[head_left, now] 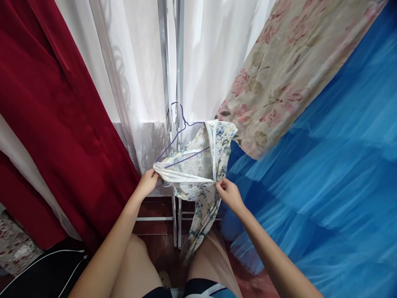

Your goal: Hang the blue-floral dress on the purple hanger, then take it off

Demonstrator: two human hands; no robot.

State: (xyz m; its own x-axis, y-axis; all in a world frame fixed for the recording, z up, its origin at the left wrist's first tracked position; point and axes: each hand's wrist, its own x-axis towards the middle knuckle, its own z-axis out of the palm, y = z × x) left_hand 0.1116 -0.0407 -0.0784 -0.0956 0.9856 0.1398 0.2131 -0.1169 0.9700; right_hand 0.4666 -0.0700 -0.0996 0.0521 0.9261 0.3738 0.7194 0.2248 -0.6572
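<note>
A white garment with blue and yellow flowers (198, 191) hangs partly on a purple wire hanger (172, 142). The hanger's hook is at a metal rack post. My left hand (148, 182) pinches the garment's edge near the hanger's left end. At the lower point of the neckline, my right hand (228, 192) pinches the white inner edge. The neck opening is stretched between both hands, and the hanger's lower bar shows through it. One long part of the garment dangles down over my thigh.
Metal posts (179, 54) rise in the middle before a white curtain (136, 54). A red cloth (62, 103) hangs left; a floral cloth (273, 78) and blue tulle (328, 178) hang right. A black item with white cords (46, 269) lies low left.
</note>
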